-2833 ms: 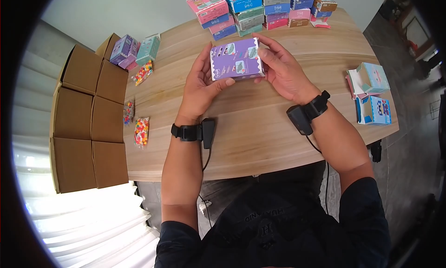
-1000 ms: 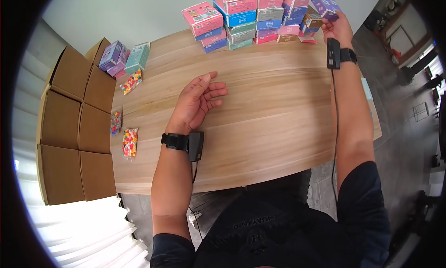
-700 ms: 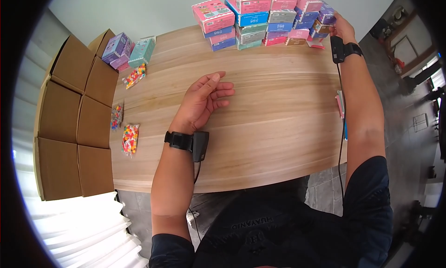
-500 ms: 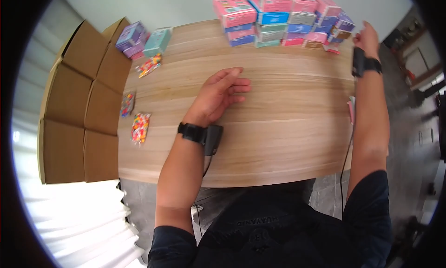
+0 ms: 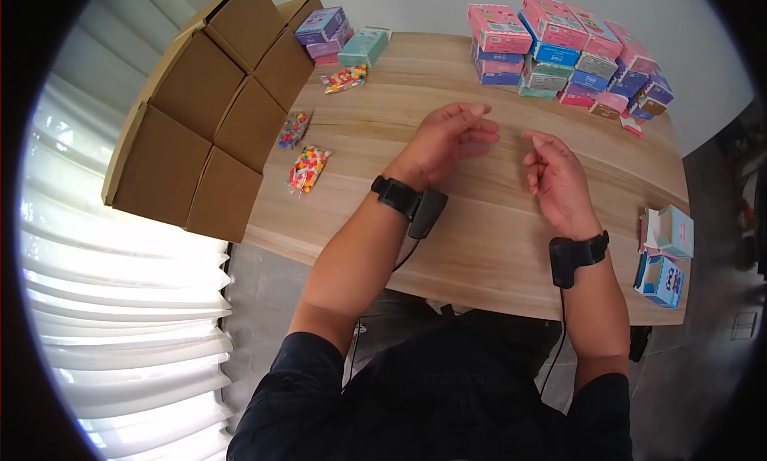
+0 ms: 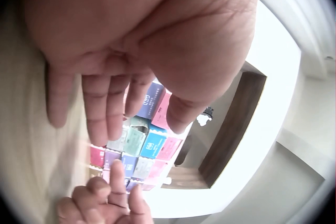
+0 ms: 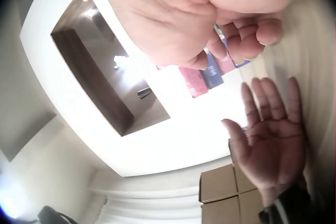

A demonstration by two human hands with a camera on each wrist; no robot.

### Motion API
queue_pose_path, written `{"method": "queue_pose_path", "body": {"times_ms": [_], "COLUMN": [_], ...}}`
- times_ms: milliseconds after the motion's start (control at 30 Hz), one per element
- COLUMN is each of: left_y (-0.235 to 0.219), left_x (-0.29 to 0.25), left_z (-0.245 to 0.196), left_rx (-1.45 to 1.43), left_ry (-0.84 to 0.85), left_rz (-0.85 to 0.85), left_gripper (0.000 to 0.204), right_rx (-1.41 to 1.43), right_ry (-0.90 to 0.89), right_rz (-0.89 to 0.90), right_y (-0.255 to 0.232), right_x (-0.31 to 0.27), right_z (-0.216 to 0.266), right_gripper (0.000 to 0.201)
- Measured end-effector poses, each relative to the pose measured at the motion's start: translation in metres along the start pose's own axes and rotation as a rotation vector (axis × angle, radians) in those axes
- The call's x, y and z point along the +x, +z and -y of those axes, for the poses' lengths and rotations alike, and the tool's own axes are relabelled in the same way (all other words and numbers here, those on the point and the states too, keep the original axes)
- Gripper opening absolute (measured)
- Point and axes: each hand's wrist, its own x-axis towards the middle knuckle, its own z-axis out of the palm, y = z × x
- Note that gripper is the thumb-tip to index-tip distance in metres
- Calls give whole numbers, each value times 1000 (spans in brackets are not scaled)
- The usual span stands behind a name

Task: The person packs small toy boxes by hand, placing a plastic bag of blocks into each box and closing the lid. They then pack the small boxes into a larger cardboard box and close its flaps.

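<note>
Both hands hover over the wooden table (image 5: 479, 229), facing each other with a gap between them. My left hand (image 5: 447, 145) is empty, its fingers relaxed and fairly straight in the left wrist view. My right hand (image 5: 559, 181) is empty too; its fingers curl loosely. Beyond them, several small printed boxes (image 5: 555, 21) in pink, blue, green and grey stand stacked in columns at the back right. A purple box (image 5: 658, 88) tops the low column at the right end, over a brown one (image 5: 649, 107).
Cardboard cartons (image 5: 180, 85) form a wall along the left. Beside them lie bags of colourful pieces (image 5: 307, 169), with purple boxes (image 5: 319, 25) and a green box (image 5: 365, 45) behind. Opened boxes (image 5: 661, 280) sit at the right edge.
The purple box, earlier held in both hands, was carried by the right hand to the right-end column and let go there. The right hand has come back near the left; the head view has turned.
</note>
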Motion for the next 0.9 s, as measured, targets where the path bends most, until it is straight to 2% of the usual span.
{"method": "queue_pose_path", "body": {"times_ms": [133,200,267,333,400,433,467,500,600,633,767,867,900], "left_y": [-18,-31,-63,-112,-101,-135,-142,-139,-110,-90,-15,30,39], "left_x": [-12,-32,-60,-95,-126,-134,-137,-136,-120,-112,-55,-24,-18], "left_z": [-42,-71,-91,-97,-109,-99,-92,-86,-68,-59,-22,-1,4], "left_rx": [-11,375,1075,1648,1535,1729,1510,1608,1779,1639,1604,1627,1633], "left_ry": [222,304,343,270,-165,-66,-162,-181,42,111,198,339,369], "left_rz": [-99,-295,-503,-693,-715,-655,-620,-621,-414,-341,-59,96,117], "left_gripper": [28,34,45,60,61,56,53,49,49,51,53,51,51], "right_rx": [42,44,25,-11,-42,-69,-63,-61,-72,-81,-140,-260,-411], "right_ry": [-9,-26,-39,-17,-27,-45,-54,-64,-64,-53,-85,-186,-334], "right_rz": [6,-6,-29,-6,2,18,29,47,35,32,49,15,-11], "right_y": [-10,-11,-9,-5,-8,-11,-13,-12,-10,-8,-5,-10,-18], "right_x": [2,1,2,3,-1,0,0,1,5,4,-2,-3,-2], "right_z": [-5,-7,-7,-8,-10,-12,-13,-15,-18,-18,-16,-8,4], "right_gripper": [23,22,20,18,19,21,20,20,20,20,22,28,33]}}
